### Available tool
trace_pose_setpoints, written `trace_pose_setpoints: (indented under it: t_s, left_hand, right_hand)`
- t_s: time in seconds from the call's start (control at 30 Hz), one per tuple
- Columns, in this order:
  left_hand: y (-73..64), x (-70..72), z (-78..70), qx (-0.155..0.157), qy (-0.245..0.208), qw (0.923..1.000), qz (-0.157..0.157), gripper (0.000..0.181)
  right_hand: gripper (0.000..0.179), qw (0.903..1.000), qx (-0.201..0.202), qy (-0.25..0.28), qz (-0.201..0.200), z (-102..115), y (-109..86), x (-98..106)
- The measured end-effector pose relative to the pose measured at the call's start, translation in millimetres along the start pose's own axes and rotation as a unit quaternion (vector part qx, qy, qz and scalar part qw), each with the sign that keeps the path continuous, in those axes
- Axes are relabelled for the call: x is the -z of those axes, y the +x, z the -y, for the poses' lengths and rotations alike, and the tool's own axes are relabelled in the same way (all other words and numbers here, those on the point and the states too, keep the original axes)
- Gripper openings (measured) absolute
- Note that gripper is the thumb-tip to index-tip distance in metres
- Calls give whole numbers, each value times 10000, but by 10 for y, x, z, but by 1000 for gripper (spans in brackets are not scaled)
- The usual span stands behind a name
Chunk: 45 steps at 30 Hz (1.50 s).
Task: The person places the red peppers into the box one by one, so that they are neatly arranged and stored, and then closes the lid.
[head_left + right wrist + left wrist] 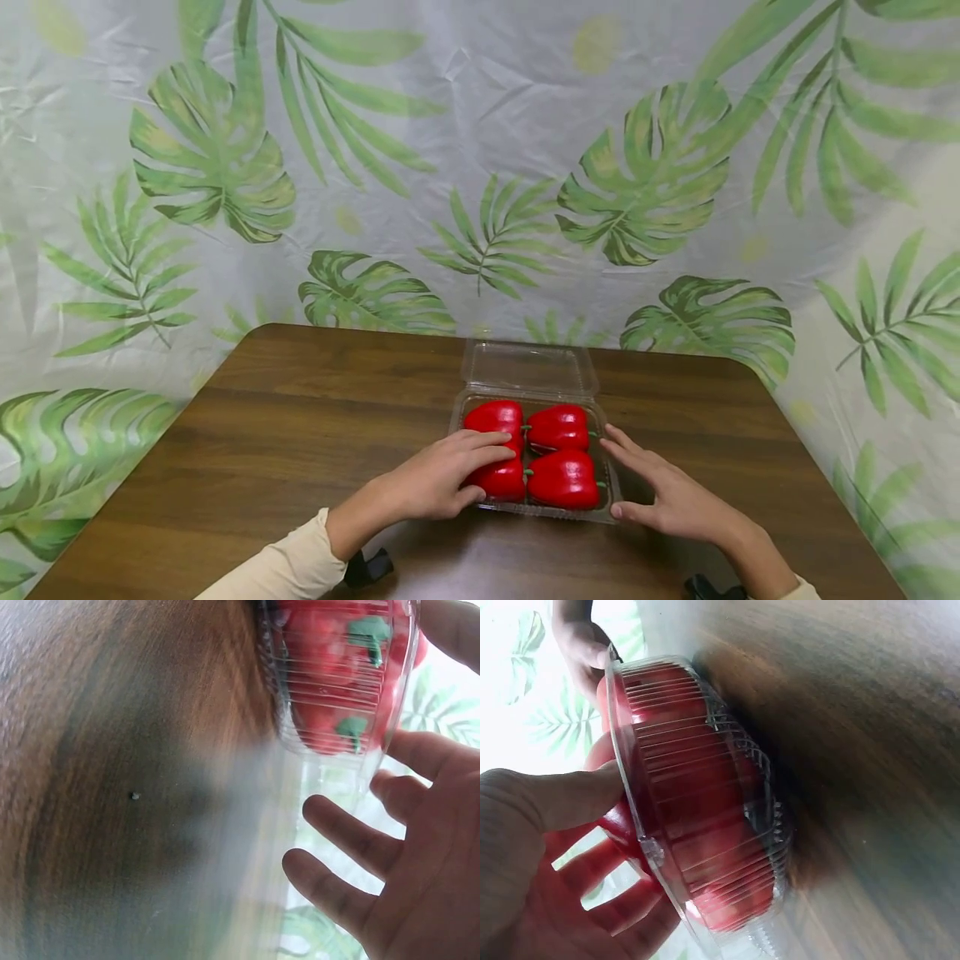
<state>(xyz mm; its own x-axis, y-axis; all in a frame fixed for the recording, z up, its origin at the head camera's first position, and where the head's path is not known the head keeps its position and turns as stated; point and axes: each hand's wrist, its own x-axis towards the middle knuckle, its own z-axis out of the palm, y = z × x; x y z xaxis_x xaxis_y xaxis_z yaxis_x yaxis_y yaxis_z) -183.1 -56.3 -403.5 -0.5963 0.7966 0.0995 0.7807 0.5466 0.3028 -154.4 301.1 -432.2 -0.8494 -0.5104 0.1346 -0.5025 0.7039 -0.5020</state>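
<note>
A clear plastic clamshell container (547, 512) stands on the table, its hinged lid (528, 367) laid back toward the far edge. Inside it sit several glossy red bell peppers in two rows, such as the front right pepper (562, 479) and the back right pepper (557, 429), green stems pointing right. My left hand (438, 475) rests on the left peppers with extended fingers, partly covering the front left pepper (501, 483); its thumb (577, 796) lies at the rim. At the right side, my right hand (671, 492) has fingers spread, fingertips right at the container's edge.
The brown wood-grain table (300, 417) has rounded far corners. Behind it hangs a pale cloth (495, 125) printed with green leaves. Dark straps, such as the left strap (369, 568), sit at both wrists.
</note>
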Motion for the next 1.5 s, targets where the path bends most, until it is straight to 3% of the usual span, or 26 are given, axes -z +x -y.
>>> trace_pose_setpoints:
  t_s: [0.77,0.97,1.1,1.23,1.33,1.43,1.5]
  left_hand:
    - [-9,-79,16,-141,159,9996,-186,50]
    - [11,-36,21,-255,191,9993,-219,49]
    - [54,56,77,-285,129,9987,-414,43]
    - [152,171,224,71,-215,9972,-708,40]
    - [266,248,383,563,-546,9925,-939,40]
    - [400,301,558,1141,-834,9828,-1192,40]
    - [489,312,677,1593,-1109,9716,-1352,40]
  right_hand:
    - [78,10000,-28,35,61,-16,21,-17]
    - [78,9999,-47,47,77,-15,20,-10]
    - [78,10000,-31,43,47,-12,20,-12]
    - [78,10000,8,9,28,-17,22,-25]
    - [78,10000,27,-11,13,-16,18,-28]
    - [78,10000,39,-16,-12,-9,15,-24]
    - [78,10000,62,1,-12,-2,18,-22]
